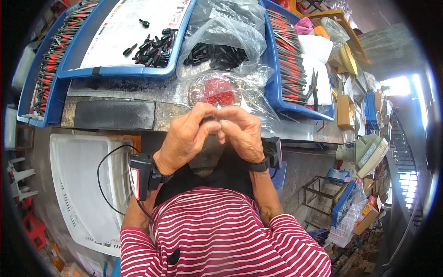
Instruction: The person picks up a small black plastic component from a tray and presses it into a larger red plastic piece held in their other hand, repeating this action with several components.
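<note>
My left hand and my right hand meet just in front of the bench's near edge, fingertips touching. Both are closed in a pinch. Something small and dark shows between the left fingers, but its kind is hidden. Right beyond the hands lies a heap of small red pieces in clear plastic. Farther back, a clear plastic bag lies open with many small black parts inside. More black parts with thin reddish bands lie in a blue tray at the left.
Blue bins of long grey-and-red tools stand at far left and right. Dark-handled pliers rest at the right bin's edge. A black pad lies on the bench. A white plastic crate stands low at left, a metal-framed stool at right.
</note>
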`<state>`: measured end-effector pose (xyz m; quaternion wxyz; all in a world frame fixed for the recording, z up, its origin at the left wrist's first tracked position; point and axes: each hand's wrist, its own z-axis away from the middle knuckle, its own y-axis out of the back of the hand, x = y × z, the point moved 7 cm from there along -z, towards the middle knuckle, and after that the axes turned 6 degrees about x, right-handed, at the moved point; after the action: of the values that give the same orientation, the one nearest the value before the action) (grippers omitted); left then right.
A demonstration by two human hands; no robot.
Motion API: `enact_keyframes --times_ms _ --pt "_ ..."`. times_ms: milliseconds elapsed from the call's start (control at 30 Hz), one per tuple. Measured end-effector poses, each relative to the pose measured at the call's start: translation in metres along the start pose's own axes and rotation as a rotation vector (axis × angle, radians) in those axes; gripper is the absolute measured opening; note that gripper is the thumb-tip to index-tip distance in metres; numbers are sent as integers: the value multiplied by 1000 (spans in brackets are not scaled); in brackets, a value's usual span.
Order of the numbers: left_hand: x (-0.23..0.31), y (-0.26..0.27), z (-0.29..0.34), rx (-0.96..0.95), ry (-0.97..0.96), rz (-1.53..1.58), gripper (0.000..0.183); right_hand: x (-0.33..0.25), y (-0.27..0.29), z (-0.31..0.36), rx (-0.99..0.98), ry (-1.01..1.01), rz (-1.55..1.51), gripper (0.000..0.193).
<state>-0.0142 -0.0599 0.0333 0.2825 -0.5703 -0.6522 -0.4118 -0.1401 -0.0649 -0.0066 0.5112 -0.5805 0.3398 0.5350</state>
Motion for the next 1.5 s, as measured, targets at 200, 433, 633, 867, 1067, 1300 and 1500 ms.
enact_keyframes --times_ms 200,433,633,867,1067,1300,1500 --pt "13 58 -48 304 -85 -317 11 -22 23 -7 373 226 223 15" --pt "-30 105 -93 378 -101 -724 11 -35 -5 -16 344 629 1011 12" --pt "-44 80 -92 360 -89 -616 17 -30 -8 -21 394 575 1182 15" --pt "-14 5 -92 115 -321 -420 17 -25 -11 -24 369 548 1312 9" --pt "-48 -28 -97 -30 -114 -384 23 -27 -14 -24 362 541 1364 9" --pt "-65 -40 -102 -55 -66 -494 22 -28 -9 -22 387 536 1309 15" --pt "-70 -45 -103 -51 -57 -579 22 -26 -8 -22 362 499 1304 14"
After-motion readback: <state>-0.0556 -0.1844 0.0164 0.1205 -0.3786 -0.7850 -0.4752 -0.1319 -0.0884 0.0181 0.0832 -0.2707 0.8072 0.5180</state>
